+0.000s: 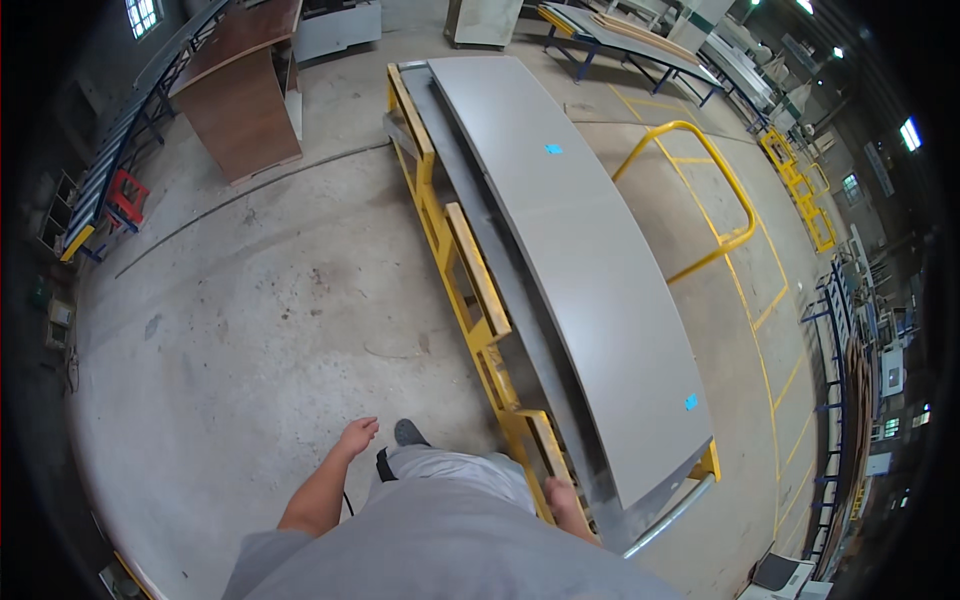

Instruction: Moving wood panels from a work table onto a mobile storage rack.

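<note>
My left hand [357,437] hangs over the concrete floor, well away from the cart, its fingers loosely stretched and nothing in them. Close to the near end of the yellow cart frame [478,335] is my right hand [562,494]. It looks rounded, but its fingers are mostly hidden, and I cannot tell whether it touches the yellow rail. A long grey panel [590,270] lies flat on the cart, with two small blue stickers on its top. Beneath it shows a darker grey sheet [530,350], set off toward the left.
A yellow tubular handle [745,205] rises beyond the panel's right side. Yellow lines mark the floor there. A brown wooden desk [237,120] and a red stool [127,195] stand at far left, beside a roller conveyor [100,170]. More conveyors line the right.
</note>
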The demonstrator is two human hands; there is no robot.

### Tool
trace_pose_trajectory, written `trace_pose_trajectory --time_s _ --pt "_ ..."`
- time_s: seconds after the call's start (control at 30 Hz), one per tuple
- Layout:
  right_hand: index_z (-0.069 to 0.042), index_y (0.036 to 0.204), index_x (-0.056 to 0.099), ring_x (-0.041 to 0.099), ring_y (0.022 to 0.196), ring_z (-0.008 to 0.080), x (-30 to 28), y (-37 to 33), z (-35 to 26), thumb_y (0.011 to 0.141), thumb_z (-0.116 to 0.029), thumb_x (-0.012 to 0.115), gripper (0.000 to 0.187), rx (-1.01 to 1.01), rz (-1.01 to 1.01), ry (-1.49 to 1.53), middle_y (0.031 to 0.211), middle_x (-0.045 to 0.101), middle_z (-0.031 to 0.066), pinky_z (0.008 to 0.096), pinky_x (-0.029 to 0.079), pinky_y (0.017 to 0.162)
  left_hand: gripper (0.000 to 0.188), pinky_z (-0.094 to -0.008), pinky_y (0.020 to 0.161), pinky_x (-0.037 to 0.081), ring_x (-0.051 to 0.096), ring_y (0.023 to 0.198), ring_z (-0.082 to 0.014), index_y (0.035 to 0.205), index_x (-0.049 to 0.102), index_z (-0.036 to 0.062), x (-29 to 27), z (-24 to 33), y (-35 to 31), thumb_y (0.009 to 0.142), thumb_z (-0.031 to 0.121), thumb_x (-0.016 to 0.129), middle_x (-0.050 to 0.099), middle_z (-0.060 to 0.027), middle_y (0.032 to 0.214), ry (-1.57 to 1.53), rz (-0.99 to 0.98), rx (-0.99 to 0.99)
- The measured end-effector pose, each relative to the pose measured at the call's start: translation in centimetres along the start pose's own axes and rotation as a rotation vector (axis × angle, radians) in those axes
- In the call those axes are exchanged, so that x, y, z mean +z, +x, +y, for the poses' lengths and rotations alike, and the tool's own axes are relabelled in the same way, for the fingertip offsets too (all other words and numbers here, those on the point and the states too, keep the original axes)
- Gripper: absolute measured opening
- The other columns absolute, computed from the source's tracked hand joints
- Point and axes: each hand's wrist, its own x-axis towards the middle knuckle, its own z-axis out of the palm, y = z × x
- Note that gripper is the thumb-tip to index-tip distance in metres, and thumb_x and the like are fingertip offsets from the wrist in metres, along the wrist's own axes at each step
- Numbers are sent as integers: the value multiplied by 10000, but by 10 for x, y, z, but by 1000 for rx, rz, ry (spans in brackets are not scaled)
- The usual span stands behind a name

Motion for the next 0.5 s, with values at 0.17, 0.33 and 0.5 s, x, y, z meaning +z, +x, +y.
trace_pose_trajectory --time_s 0.17,0.33,0.5 --pt "-29 1168 637 521 595 89 91 -12 -177 892 -186 647 317 -218 -82 12 765 595 2 250 445 521 417 -284 657 458 606 825 -133 1284 580 85 -86 -50 17 936 315 565 670 -36 999 -102 72 -209" --pt "-20 1166 638 530 601 97 149 43 -211 892 -163 641 309 -211 -181 -238 808 623 30 254 447 526 399 -279 674 482 601 789 -142 1266 583 38 -145 -12 40 928 249 574 675 -52 956 -338 232 -208" --pt "-15 964 721 584 545 197 217 91 -239 833 -334 672 349 -304 -351 -578 698 646 97 346 469 511 403 -284 647 472 630 828 -153 1259 588 69 -215 -16 70 935 308 576 688 -46 979 -424 316 -319"
